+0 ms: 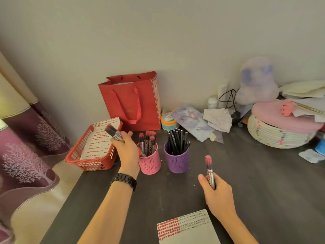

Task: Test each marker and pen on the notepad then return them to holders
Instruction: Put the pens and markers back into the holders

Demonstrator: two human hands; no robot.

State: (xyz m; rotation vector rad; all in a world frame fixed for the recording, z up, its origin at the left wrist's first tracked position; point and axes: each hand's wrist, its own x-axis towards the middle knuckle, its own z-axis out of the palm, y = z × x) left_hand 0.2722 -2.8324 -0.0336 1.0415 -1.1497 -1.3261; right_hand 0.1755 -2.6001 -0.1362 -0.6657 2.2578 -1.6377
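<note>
We note left hand [127,148] fingers clamped on red markers [112,132] above the pink holder [150,162], right hand [217,194] fingers clamped on one red marker [209,170] above the notepad [189,228].

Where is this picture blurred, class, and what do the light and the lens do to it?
Head view: the markers in the left hand are smeared with blur, the marker in the right hand only slightly soft; head view: light is dim, warm, without glare; head view: the wide lens stretches the curtain at the left edge and softens the woven basket at the right.
</note>
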